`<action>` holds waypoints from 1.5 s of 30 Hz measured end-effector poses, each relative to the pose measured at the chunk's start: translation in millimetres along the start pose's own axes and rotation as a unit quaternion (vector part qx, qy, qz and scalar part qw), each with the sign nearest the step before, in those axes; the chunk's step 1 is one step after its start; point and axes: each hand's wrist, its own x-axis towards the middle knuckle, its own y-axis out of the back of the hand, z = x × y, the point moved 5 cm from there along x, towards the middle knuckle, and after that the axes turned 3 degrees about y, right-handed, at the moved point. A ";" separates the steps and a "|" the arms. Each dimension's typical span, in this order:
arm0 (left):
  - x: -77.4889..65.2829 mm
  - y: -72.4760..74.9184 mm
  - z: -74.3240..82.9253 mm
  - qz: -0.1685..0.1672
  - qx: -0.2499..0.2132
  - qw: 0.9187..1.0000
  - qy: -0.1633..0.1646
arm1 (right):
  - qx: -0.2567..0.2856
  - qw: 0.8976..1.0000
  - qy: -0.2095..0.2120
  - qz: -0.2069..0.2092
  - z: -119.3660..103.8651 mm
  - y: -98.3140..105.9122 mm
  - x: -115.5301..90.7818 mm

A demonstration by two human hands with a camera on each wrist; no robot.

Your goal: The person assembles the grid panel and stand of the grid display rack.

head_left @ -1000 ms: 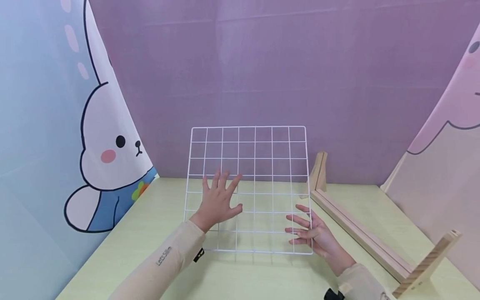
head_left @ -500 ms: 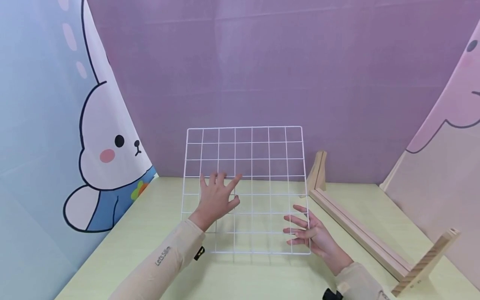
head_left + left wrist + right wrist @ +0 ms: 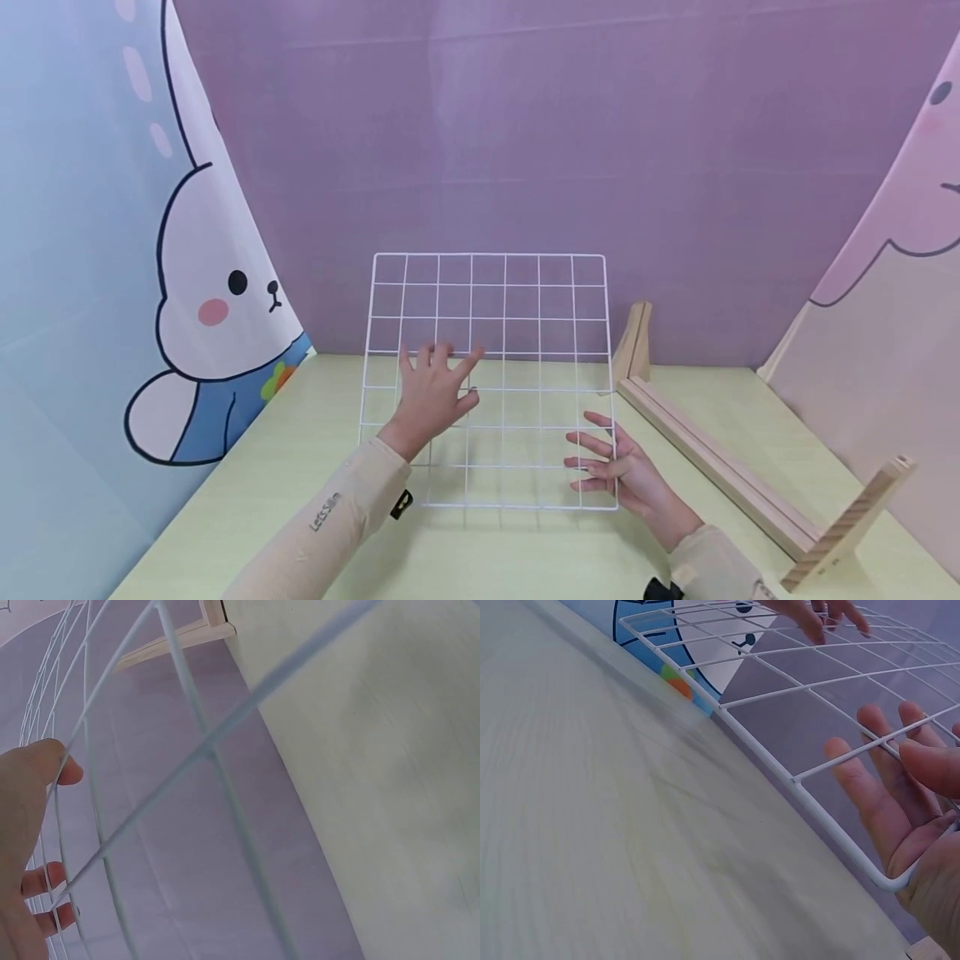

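A white wire grid panel (image 3: 505, 318) stands nearly upright in front of me, its lower edge a little above the table. My left hand (image 3: 429, 402) is on its left half; the fingertips pass through the grid and bend behind the wires, with the thumb (image 3: 67, 772) by a wire in the left wrist view. At the lower right edge, my right hand (image 3: 637, 479) holds the panel. Its fingers (image 3: 866, 795) spread behind the wires while the thumb (image 3: 930, 765) lies across the front, as the right wrist view shows.
On the table (image 3: 525, 554) to the right lies a wooden stand (image 3: 720, 467): a long grooved bar with an upright piece at each end. Behind the table hangs a purple cloth (image 3: 525, 125). A cartoon rabbit curtain (image 3: 210, 250) covers the left side.
The panel has shifted slightly left, and my right hand a little with it. My left fingers, straighter and spread before, now bend more through the grid.
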 end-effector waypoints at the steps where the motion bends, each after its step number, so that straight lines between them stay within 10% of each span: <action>1: 0.3 0.6 -0.1 -0.001 -0.004 1.000 0.002 | 0.000 1.000 0.000 0.000 0.1 0.1 0.2; 16: 2.3 11.2 -3.6 0.033 -0.028 0.999 0.005 | -0.052 0.998 -0.030 -0.036 -15.7 -0.6 0.7; 34: 2.8 15.8 -10.8 0.033 -0.035 0.999 0.010 | -0.085 0.991 0.094 -0.045 -74.0 5.6 -28.3; 45: 1.5 18.7 -9.5 0.028 -0.039 0.999 0.013 | -0.070 0.985 0.155 0.033 -126.5 2.9 -43.4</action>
